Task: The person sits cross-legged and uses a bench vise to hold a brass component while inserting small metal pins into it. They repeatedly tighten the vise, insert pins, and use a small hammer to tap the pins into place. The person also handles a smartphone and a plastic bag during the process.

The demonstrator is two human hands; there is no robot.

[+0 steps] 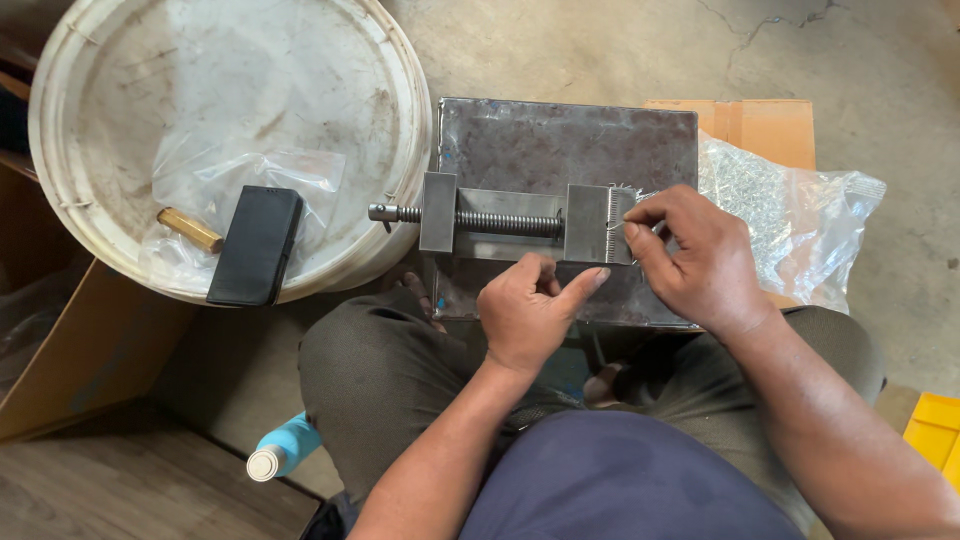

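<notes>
— Fingers [640,222] of right hand [695,258]: pinched narrow on a thin wire piece [618,226], right at the toothed jaw block [610,224] of the small vise [500,222].

— And left hand [528,312]?

— Loosely curled, holding nothing visible, thumb out toward the same block, resting just below the vise.

— Lie of the vise?

— Long axis left to right along the threaded screw [500,221], on the steel plate [560,140]. Jaw end nearer the right hand. Bag of small metal parts [780,205] just beyond.

— Elsewhere?

— White bucket lid [230,130] to the left, black phone [256,246] on it.

Small steel vise [505,218] lies flat on a metal plate [560,140], seemingly clamping thin wires [622,190].
</notes>
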